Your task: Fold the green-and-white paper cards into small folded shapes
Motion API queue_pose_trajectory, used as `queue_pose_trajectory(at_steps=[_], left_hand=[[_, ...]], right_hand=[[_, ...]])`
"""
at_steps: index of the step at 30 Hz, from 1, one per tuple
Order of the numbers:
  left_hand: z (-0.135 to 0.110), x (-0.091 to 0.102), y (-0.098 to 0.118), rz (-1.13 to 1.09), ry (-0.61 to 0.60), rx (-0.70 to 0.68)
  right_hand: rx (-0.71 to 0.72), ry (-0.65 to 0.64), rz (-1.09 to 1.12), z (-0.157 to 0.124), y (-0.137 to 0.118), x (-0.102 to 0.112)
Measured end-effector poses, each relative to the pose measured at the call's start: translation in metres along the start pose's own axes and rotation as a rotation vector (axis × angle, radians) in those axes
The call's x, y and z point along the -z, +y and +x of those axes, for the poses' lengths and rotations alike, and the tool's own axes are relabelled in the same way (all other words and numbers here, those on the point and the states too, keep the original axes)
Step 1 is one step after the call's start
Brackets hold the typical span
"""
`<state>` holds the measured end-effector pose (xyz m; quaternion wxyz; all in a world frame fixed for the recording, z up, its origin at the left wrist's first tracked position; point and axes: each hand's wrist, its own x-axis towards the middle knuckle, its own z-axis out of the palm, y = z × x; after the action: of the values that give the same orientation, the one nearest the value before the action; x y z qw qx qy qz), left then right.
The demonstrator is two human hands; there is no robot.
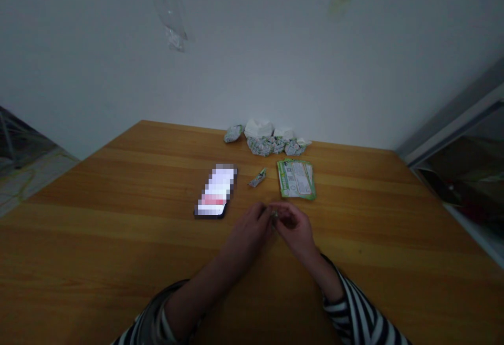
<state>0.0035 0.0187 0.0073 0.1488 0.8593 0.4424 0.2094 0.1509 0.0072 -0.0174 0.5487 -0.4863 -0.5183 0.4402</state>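
One tiny, greyish-green scrap is pinched in the grip of left hand and right hand.

Left sleeve and right sleeve were found matching, banded in dark and white stripes, each ending partway along the forearm

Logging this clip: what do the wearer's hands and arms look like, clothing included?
The left hand and right hand are bare, with no gloves or watch visible. The left sleeve and right sleeve are striped dark and white, ending short of the wrists. Finer details are too dim to tell.
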Motion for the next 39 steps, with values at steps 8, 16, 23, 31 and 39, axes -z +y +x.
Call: queue_pose_trajectory(at_steps=[8,16,23,31,39], left_hand=[[-0.002,-0.007,0.0,0.069,-0.034,-0.079],[-0.004,-0.004,0.003,-0.022,-0.017,-0.018],[-0.005,-0.001,0.009,-0.274,0.031,-0.078],[0.002,0.008,-0.004,-0.522,0.026,0.087],[0.005,0.006,-0.012,-0.618,0.181,0.268]], right_hand=[[-0.038,-0.108,0.095,0.0,-0.004,-0.002],[0.004,-0.07,-0.005,-0.007,-0.004,-0.006],[-0.001,0.052,-0.087,-0.011,-0.007,-0.006],[0.094,-0.085,-0.256,-0.01,-0.012,0.009],[-0.013,-0.227,-0.021,-0.008,-0.011,0.007]])
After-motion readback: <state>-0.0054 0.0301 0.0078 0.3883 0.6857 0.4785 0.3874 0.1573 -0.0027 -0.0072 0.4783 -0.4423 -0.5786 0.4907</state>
